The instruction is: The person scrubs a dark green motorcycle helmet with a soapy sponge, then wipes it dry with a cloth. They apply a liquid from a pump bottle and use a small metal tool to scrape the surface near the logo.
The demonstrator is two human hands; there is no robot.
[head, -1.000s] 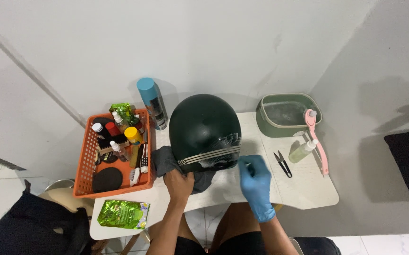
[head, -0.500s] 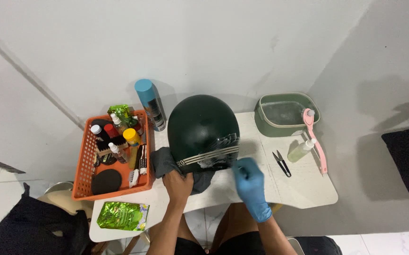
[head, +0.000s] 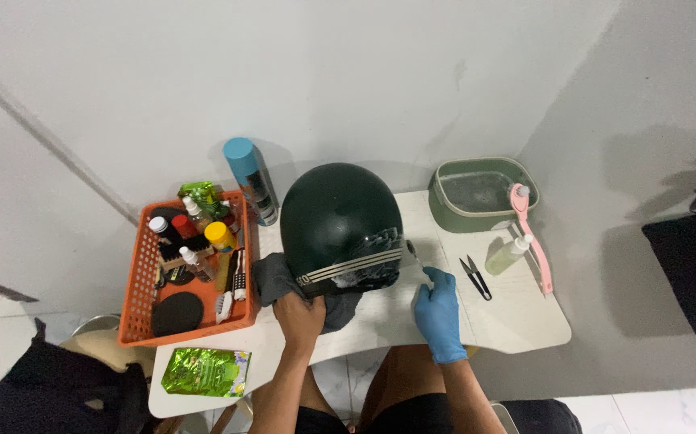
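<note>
Two hands at work: both meet at the near edge of one dark green helmet, on a small white table set against a pale wall.
Table point(head: 516, 321): white, rounded corners, its top carrying everything listed below.
Helmet point(head: 340, 221): dark green, dome up, in the middle of the table; pale stripes run along its lower rim and a clear visor juts out on the right side. It lies just beyond both hands, closer to the wall than they are.
Orange basket point(head: 135, 297): left of the helmet, filled with small bottles, brushes and a round black pad.
Green basin point(head: 444, 205): at the far right corner, right of the helmet, well apart from the hands.
Grey cloth point(head: 271, 277): bunched under the helmet's near left edge.
Green foil packet point(head: 203, 371): flat on the near left corner, in front of the basket.
Blue spray can point(head: 250, 178): between basket and helmet, by the wall.
Pink brush point(head: 531, 233): long handle, lying from the basin toward the near edge.
Left hand point(head: 300, 315): bare, fingers curled onto the helmet's lower rim and the cloth there, gripping them.
Right hand point(head: 438, 312): in a blue glove, fingers folded at the visor's lower right edge; whether it pinches something small cannot be told.
Spray bottle point(head: 507, 254): pale green, lying beside the pink brush.
Black snips point(head: 475, 277): just right of the gloved hand, not touched.
</note>
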